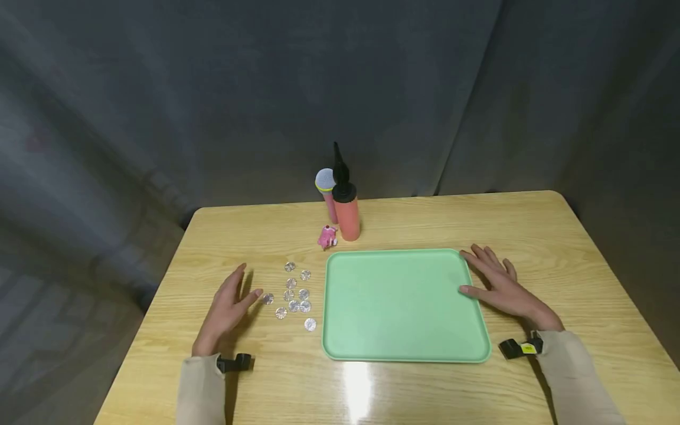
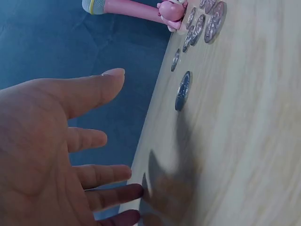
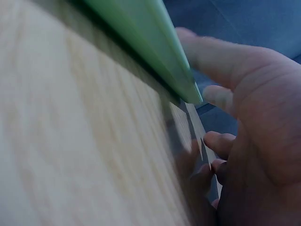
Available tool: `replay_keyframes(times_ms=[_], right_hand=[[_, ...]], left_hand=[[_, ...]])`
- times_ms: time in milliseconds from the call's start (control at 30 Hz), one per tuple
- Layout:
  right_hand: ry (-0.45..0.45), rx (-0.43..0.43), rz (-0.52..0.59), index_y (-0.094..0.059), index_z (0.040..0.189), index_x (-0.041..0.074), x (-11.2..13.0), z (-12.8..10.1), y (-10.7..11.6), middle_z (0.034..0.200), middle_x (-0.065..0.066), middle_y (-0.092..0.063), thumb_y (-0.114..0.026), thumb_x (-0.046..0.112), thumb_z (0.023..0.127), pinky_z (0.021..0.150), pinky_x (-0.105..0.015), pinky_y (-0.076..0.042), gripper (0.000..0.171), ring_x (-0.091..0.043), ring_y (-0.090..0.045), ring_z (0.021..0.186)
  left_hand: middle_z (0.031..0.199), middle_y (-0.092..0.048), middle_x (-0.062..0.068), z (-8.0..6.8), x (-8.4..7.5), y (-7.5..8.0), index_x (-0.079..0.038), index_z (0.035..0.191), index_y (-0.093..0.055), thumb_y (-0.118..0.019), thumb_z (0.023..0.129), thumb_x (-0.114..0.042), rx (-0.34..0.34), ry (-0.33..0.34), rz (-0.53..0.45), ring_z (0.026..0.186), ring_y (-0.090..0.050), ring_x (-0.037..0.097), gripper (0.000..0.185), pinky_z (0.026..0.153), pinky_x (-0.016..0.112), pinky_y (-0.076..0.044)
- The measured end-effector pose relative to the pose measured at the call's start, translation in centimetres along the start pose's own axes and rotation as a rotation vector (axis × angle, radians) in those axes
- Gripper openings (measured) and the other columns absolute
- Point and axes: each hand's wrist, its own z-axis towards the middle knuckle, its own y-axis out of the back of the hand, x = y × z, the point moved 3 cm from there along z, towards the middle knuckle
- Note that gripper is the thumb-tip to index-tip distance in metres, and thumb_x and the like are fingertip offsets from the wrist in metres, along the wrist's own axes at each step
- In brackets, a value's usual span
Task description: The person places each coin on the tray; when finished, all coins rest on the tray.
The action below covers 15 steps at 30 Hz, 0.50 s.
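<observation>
Both hands lie spread, left hand (image 1: 225, 307) beside the foil discs (image 1: 294, 294), right hand (image 1: 502, 286) at the green tray (image 1: 404, 348), whose raised rim only the right wrist view shows.

Coins (image 1: 293, 293) lie left of the tray (image 1: 340, 348); pump (image 1: 347, 206) behind.

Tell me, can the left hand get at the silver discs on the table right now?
Probably yes. The left hand is open beside the silver discs, its thumb close to the nearest one, with only bare table between; the green tray lies beyond them.
</observation>
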Motion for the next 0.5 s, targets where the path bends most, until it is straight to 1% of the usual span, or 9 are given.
replay_keyframes(times_ms=[133,300,400,500], right_hand=[[0.036,0.005,-0.019,-0.027,0.159,0.013,0.0,0.1,-0.1,0.165,-0.031,-0.004,-0.067,0.028,0.095,0.111,-0.074,0.015,0.077,-0.053,0.011,0.152],[0.027,0.017,0.002,-0.024,0.159,0.011,-0.1,0.0,0.0,0.165,-0.031,-0.003,-0.067,0.028,0.095,0.111,-0.074,0.016,0.079,-0.051,0.013,0.152],[0.018,0.029,0.026,-0.021,0.160,0.010,-0.3,-0.1,0.1,0.165,-0.030,-0.002,-0.067,0.028,0.095,0.111,-0.072,0.018,0.080,-0.051,0.014,0.152],[0.013,0.040,0.033,-0.020,0.160,0.011,-0.5,-0.1,0.1,0.166,-0.030,-0.001,-0.066,0.027,0.096,0.112,-0.071,0.020,0.081,-0.050,0.016,0.152]], left_hand=[[0.163,-0.021,0.028,0.0,0.5,-0.2,-0.001,0.157,-0.022,-0.060,0.100,-0.034,-0.016,-0.013,-0.018,0.149,-0.019,0.051,0.075,0.118,0.068,-0.018],[0.159,-0.030,0.028,0.2,1.4,-0.5,0.000,0.154,-0.031,-0.062,0.099,-0.028,-0.049,-0.026,-0.048,0.146,-0.026,0.050,0.069,0.118,0.067,-0.021],[0.157,-0.037,0.026,0.3,2.0,-0.8,-0.002,0.150,-0.040,-0.063,0.099,-0.026,-0.065,-0.012,-0.103,0.145,-0.031,0.046,0.061,0.118,0.064,-0.023],[0.153,-0.043,0.023,0.5,2.6,-1.2,-0.003,0.144,-0.050,-0.064,0.098,-0.023,-0.090,-0.003,-0.190,0.143,-0.035,0.041,0.052,0.118,0.059,-0.027]])
